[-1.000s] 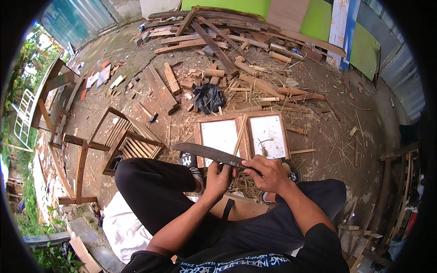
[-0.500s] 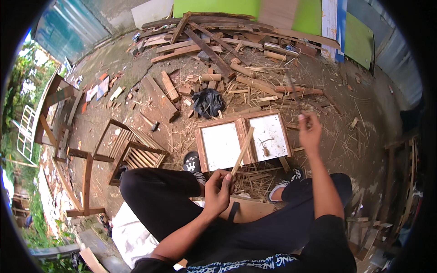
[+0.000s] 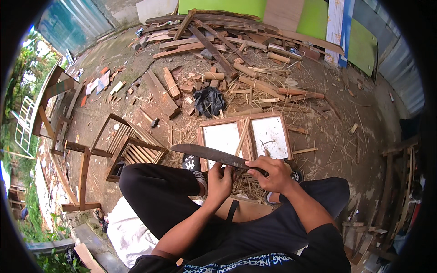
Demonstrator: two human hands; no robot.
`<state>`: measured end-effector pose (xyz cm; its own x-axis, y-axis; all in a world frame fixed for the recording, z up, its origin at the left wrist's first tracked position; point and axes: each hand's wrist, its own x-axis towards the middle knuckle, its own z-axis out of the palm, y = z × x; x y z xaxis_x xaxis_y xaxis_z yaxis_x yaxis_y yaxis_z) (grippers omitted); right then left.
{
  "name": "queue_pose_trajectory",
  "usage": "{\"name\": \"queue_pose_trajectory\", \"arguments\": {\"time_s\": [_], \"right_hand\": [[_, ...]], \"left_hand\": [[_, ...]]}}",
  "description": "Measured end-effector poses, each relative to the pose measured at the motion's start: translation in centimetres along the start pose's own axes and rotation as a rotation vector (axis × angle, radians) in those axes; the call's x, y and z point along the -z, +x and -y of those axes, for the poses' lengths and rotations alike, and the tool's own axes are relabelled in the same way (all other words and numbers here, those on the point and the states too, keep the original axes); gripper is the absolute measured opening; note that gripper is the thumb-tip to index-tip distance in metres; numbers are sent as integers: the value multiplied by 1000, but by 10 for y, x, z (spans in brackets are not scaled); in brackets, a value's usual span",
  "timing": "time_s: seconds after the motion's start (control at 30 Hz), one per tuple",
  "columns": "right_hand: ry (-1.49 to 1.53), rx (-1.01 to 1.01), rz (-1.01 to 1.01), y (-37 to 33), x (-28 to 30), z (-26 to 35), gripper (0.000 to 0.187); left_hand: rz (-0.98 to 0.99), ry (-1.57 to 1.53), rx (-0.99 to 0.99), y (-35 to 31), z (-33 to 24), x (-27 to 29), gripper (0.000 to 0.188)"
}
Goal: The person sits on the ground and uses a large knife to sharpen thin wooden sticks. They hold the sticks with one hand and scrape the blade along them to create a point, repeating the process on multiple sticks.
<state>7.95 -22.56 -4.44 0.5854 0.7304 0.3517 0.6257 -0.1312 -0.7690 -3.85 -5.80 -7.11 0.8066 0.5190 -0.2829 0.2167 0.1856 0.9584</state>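
Note:
My right hand is closed on the handle of a machete, whose long dark blade points left across my lap. Just under the blade, my left hand grips the near end of a thin bamboo strip. That strip slants up and away over a wooden-framed panel with two white boards. The blade crosses in front of the strip close to my left fingers; whether they touch I cannot tell. A small dark forked twig-like piece lies on the right white board.
A slatted wooden frame stands left of my knees, with a hammer on the ground beyond it. Ahead lie a black plastic bag, bamboo pieces and a heap of planks. Straw and shavings litter the ground.
The machete came down from the raised position at the right to lie across the bamboo strip near my left hand. My left hand keeps its hold; the strip stands slightly more upright.

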Motion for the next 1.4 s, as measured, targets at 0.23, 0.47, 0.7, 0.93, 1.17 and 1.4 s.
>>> {"name": "queue_pose_trajectory", "arguments": {"time_s": [0.23,0.47,0.7,0.93,1.17,1.4], "right_hand": [[-54,-49,22,2,-1,-12,24],[-175,-177,-503,18,31,-106,13],[490,-619,-870,24,81,-78,27],[543,-748,-415,22,15,-48,23],[285,-530,-140,29,-16,-36,27],[168,-430,-227,42,-9,-28,27]], "left_hand": [[-20,111,-96,-4,1,3,20],[69,178,-321,-28,-3,12,22],[26,16,-22,14,-10,22,32],[180,-73,135,32,7,6,35],[268,-16,102,29,1,-13,33],[277,43,-5,41,7,-3,33]]}}
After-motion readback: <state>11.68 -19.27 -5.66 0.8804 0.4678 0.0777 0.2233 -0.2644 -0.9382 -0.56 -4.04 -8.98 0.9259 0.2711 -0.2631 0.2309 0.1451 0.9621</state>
